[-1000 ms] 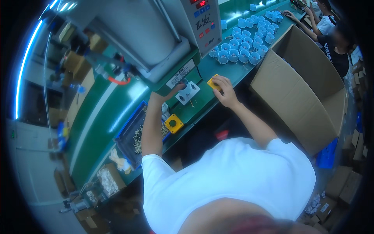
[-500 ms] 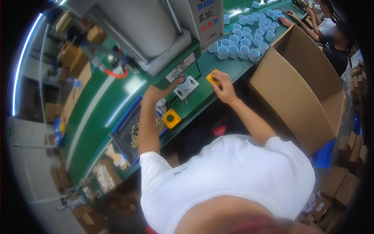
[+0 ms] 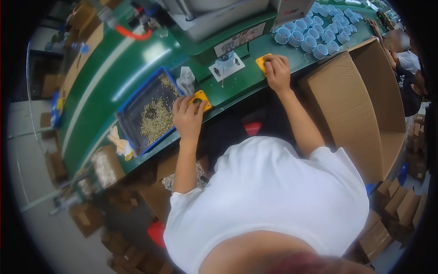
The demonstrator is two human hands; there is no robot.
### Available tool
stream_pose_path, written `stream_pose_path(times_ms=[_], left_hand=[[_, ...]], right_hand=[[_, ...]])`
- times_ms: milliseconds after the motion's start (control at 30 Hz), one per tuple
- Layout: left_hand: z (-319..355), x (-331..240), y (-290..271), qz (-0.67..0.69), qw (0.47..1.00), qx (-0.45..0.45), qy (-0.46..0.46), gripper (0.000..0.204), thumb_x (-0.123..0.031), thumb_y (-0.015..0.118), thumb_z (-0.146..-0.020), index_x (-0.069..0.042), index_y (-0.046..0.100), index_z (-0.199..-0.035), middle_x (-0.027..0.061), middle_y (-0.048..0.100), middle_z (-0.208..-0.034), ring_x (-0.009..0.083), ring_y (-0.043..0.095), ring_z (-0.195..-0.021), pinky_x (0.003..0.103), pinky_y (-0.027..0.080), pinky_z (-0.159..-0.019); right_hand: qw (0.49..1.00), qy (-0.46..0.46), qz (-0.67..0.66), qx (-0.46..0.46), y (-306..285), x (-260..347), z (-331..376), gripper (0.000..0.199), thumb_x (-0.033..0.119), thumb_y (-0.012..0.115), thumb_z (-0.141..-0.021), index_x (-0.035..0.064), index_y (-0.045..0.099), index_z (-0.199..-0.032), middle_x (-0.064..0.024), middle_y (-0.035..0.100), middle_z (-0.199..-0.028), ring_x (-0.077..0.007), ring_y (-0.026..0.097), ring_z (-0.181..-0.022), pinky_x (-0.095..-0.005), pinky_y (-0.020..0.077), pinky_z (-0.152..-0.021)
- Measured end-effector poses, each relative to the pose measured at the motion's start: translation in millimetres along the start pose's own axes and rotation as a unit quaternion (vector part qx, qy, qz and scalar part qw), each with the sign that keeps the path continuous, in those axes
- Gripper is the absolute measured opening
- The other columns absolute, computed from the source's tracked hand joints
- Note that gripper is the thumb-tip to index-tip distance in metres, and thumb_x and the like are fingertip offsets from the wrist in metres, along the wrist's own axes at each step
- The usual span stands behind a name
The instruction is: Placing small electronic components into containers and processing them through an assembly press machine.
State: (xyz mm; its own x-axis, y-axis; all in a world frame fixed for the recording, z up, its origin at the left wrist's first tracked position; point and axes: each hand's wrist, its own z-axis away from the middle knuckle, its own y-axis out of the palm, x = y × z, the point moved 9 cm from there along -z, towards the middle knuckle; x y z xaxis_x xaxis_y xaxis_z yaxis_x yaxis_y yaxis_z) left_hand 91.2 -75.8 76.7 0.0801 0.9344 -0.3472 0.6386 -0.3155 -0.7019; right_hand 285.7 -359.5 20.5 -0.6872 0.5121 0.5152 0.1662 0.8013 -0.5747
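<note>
My left hand [image 3: 187, 118] lies over a yellow push-button box [image 3: 206, 97] at the bench's near edge, fingers spread and the thumb by its dark button. My right hand [image 3: 279, 75] rests on a second yellow push-button box [image 3: 261, 63], bent fingers and thumb apart, its button covered. Between the hands, a light-blue cup [image 3: 225, 64] sits on a white plate [image 3: 236, 70] with black clamps, beneath the press head. A thin strand hangs from the cup over the plate. The press [image 3: 205, 32] is grey and green, with a white label on its front edge.
Left of my left hand, a blue-rimmed tray [image 3: 130, 109] holds many small tan parts, with a crumpled pale bag [image 3: 186, 81] beside it. Several light-blue cups [image 3: 308, 43] crowd the far right. A large open carton [image 3: 346, 114] stands right; two people [image 3: 406, 68] work beyond.
My left hand has withdrawn from the cup under the press and come down onto the left button box. My right hand stays at its box, fingers more bent. The view has shifted.
</note>
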Motion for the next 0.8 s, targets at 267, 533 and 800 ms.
stream_pose_path(times_ms=[267,533,800], left_hand=[[-8,94,5,0.083,0.986,0.078,-0.119,0.023,-0.021,0.077,-0.090,-0.003,0.076,-0.104,0.0120,0.073,-0.110,0.0371,0.067,-0.103,0.044,0.053,-0.092],[17,116,3,-0.025,0.953,0.272,-0.128,0.023,-0.018,0.074,-0.093,-0.002,0.074,-0.109,0.0171,0.070,-0.099,0.0358,0.069,-0.092,0.042,0.054,-0.084],[39,134,3,0.053,0.948,0.222,-0.222,0.020,-0.017,0.074,-0.093,-0.001,0.075,-0.105,0.0157,0.069,-0.096,0.0288,0.069,-0.085,0.038,0.054,-0.078]], right_hand=[[0.992,0.065,-0.089,-0.064,0,4,9,0.027,0.010,0.059,-0.098,0.0035,0.065,-0.124,-0.0127,0.068,-0.127,-0.0329,0.057,-0.117,-0.0409,0.0473,-0.101],[0.992,0.072,-0.075,-0.067,3,0,20,0.030,0.009,0.058,-0.098,0.0054,0.065,-0.128,-0.0130,0.066,-0.128,-0.0314,0.055,-0.119,-0.0378,0.0471,-0.102],[0.964,0.162,-0.206,-0.051,9,-18,27,0.031,0.006,0.060,-0.098,0.0060,0.065,-0.128,-0.0113,0.059,-0.128,-0.0243,0.055,-0.114,-0.0323,0.0486,-0.096]])
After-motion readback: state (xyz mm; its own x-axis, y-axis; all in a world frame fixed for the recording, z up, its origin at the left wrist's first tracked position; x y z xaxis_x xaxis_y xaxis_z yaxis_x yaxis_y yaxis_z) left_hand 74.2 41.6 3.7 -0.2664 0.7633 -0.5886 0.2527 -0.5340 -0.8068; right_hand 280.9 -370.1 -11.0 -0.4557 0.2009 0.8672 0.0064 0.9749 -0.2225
